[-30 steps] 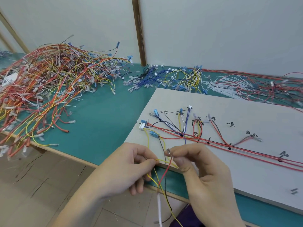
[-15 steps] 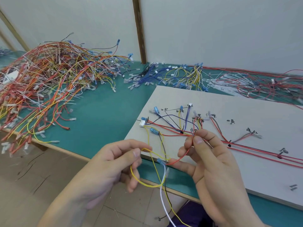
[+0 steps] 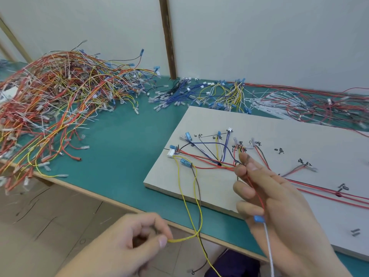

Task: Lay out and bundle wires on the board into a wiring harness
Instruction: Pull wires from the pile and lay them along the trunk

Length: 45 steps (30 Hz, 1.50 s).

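Hands pinch wires (yellow wire (image 3: 184, 239) left, red wire (image 3: 257, 193) right)

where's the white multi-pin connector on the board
In the head view, the white connector sits at the board's near-left corner, beside a blue terminal.

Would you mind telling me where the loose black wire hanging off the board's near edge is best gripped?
Probably mid-span, where the black wire crosses the board edge. Pinch it from the left side, since the yellow wire held by the left hand runs close alongside, and the right hand blocks the other side.
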Available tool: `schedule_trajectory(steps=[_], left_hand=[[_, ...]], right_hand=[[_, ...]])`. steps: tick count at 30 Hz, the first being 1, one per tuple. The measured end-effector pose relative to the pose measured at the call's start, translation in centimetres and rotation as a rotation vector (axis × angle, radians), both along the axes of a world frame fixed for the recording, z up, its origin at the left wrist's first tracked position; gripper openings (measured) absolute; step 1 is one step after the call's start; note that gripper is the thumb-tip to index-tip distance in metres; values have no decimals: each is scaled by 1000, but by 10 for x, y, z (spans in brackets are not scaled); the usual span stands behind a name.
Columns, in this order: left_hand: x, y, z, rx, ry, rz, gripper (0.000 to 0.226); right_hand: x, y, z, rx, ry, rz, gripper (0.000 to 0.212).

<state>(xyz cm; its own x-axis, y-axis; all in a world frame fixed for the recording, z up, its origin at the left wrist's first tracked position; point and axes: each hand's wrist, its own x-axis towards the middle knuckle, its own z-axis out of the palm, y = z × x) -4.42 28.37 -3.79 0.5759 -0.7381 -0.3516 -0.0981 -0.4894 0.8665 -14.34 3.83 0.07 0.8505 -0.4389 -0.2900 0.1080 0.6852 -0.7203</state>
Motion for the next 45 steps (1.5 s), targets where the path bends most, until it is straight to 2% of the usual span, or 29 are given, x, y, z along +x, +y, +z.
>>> schedule_trajectory(steps=[2,3,6,9,10,13,16,17,19,21,25,29,36,39,45], left_hand=[[-6,-3,5,86,31,-131,22],[-8,-5,4,140,-14,-180,23],[-14,-16,12,390,-281,-332,28],[-8,-25,34,498,-404,-490,55],[-1,-26,42,489,-437,-510,59],[29,-33,67,384,-558,-424,58],[62,-63,75,-4,-558,-194,19],[72,-78,74,-104,-615,-141,7],[87,-108,69,-192,-705,-130,7],[98,-130,64,-200,-682,-209,9],[110,-159,60,-88,-645,-413,6],[119,-174,56,-54,-585,-510,6],[125,-181,46,-117,-585,-539,13],[125,-180,40,-161,-590,-553,13],[127,-177,33,-262,-548,-526,19]], right_hand=[[-4,-8,8,-79,13,61,29],[-7,-13,11,-131,23,94,33],[-15,-29,18,-345,99,180,36],[-23,-49,20,-593,242,222,23],[-25,-56,20,-664,291,233,16],[-29,-77,20,-881,435,265,21],[-24,-82,26,-990,510,330,17],[-21,-83,27,-993,519,335,15],[-17,-85,29,-974,535,337,11],[-12,-89,31,-960,561,359,9],[-4,-97,28,-983,622,377,10],[4,-107,30,-1029,671,418,12],[17,-126,43,-1145,733,492,18],[31,-135,59,-1294,770,570,18],[101,-146,85,-1446,745,588,9]])
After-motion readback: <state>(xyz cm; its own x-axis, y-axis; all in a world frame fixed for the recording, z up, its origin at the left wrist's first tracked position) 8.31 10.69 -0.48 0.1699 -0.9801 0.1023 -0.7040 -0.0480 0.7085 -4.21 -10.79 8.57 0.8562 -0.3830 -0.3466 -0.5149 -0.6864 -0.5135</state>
